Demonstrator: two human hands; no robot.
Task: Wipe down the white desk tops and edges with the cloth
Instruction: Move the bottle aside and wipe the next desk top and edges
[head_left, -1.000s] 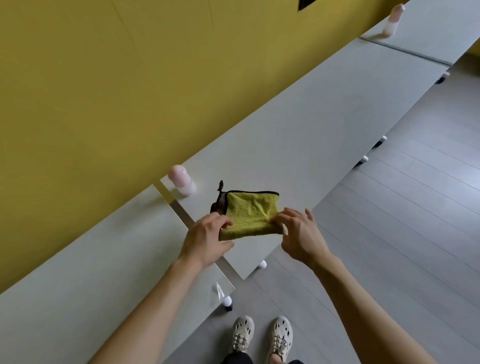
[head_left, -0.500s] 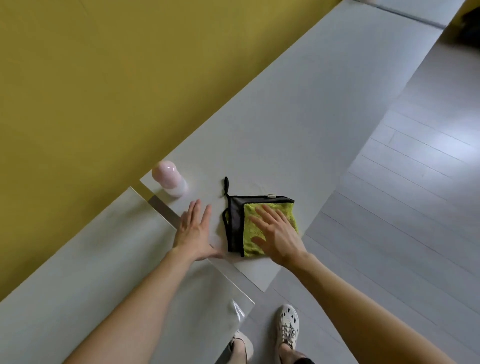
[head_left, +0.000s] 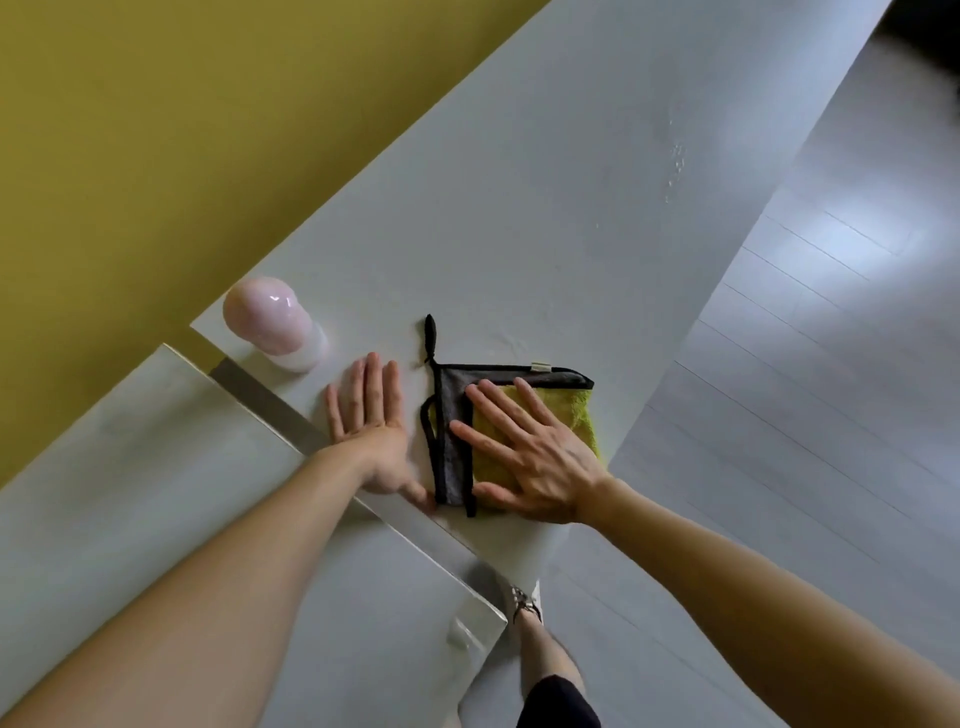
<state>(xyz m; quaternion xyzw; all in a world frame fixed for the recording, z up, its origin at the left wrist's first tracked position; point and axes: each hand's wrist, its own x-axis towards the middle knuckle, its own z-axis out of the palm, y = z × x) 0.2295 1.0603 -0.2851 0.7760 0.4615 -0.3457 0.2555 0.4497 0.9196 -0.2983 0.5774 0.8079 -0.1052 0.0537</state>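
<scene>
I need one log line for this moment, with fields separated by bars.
left hand flat on desk | right hand flat on cloth | cloth folded, lying on desk | pink bottle at desk corner

A second ago both hands held the folded cloth (head_left: 453, 415) pinched by its edges, raised above the counter (head_left: 519, 208). It now lies flat on the surface, a grey strip showing beside the yellow fold and its black loop stretched out towards the wall. The right hand (head_left: 540, 462) has let go and presses down on the cloth with fingers spread. The left hand (head_left: 371, 431) has moved off it and rests palm-down on the bare counter just beside. The view has closed in, and only one shoe (head_left: 524, 600) now shows.
</scene>
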